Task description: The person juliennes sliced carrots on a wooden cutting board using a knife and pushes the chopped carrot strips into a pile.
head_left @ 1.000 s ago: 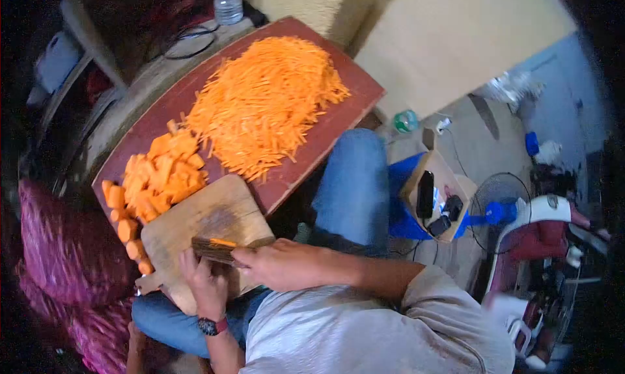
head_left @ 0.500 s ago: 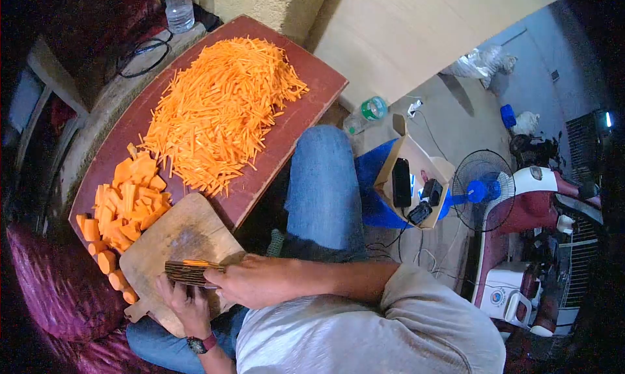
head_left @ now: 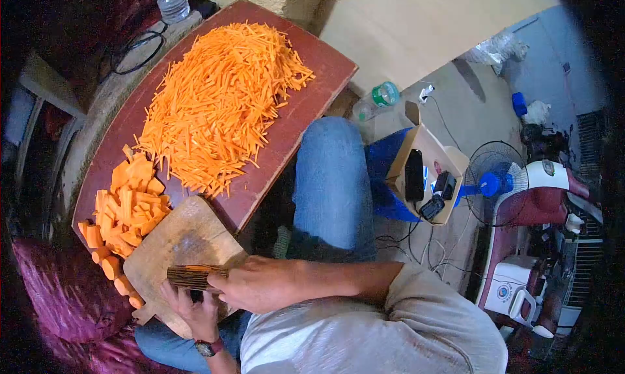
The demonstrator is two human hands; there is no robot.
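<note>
My right hand (head_left: 250, 283) is closed round the near end of a flat, dark tool (head_left: 195, 276) with light stripes, like a broad ribbed blade. It lies over a worn wooden cutting board (head_left: 189, 227). My left hand (head_left: 195, 312), with a watch on its wrist, is curled at the tool's lower edge, fingertips right by it. I cannot tell what lies between those fingers. Left of the board is a pile of carrot pieces (head_left: 133, 208), with thick carrot chunks (head_left: 112, 267) along its near side. Beyond them a large heap of carrot sticks (head_left: 218, 104) covers much of the red-brown tabletop (head_left: 312, 81).
A water bottle (head_left: 170, 3) stands past the table's far left corner. On the floor to the right are another clear bottle (head_left: 374, 100), an open box (head_left: 416, 172) holding a phone and cables, a fan (head_left: 496, 184) and a maroon-and-white scooter (head_left: 514, 270).
The orange strips seen on top of the striped tool have gone from view, and its face now shows more fully. The camera view has shifted slightly. Both hands stay at the board.
</note>
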